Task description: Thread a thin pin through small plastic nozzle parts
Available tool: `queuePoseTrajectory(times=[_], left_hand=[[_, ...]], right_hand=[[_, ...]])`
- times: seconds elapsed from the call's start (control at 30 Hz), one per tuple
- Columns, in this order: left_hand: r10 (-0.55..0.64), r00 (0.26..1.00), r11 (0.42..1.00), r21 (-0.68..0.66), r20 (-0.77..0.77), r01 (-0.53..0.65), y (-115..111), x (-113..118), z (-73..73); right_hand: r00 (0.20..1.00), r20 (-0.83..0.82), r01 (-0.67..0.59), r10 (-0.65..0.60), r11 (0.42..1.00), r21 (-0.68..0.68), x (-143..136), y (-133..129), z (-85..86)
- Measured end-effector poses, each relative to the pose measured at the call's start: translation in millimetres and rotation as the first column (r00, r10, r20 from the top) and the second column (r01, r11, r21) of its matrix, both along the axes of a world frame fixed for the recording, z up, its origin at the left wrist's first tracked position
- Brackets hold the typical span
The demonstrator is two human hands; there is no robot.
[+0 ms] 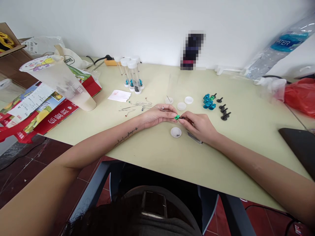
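Observation:
In the head view, the fingertips of my left hand (157,116) are closed on a small shiny green part (177,117). A thin metal rod (160,108) lies along that same hand's fingers. From the other side, my right hand (200,126) pinches a small black piece (182,118) that meets the green part; whether they are joined I cannot tell. Just below the hands sits a white cap (175,132) holding tiny dark bits. Under the right hand lie several slim metal pins (195,138). White caps (181,106) stand beyond the fingers.
Blue metallic parts (209,104) and black stemmed pieces (224,114) lie to the right. Capped clear tubes (134,77) stand at the back, near a paper scrap (119,95) and thin wire pieces (140,104). A drink cup (71,82) leans left; a dark phone-like slab (299,144) lies right.

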State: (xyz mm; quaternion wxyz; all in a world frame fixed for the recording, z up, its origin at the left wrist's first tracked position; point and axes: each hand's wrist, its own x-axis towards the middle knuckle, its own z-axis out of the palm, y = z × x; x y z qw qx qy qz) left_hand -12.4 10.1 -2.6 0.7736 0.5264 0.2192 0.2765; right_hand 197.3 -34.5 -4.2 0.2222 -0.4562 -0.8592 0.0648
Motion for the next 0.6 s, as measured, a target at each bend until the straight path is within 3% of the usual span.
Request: queuePoseTrajectory(times=[0.6], left_hand=[[0.008,1.0,1.0,0.001,0.011,-0.008,1.0,0.3,-1.7]], right_hand=[[1.0,-0.026,-0.009,0.008,1.0,-0.02,-0.6,-1.1,1.8]])
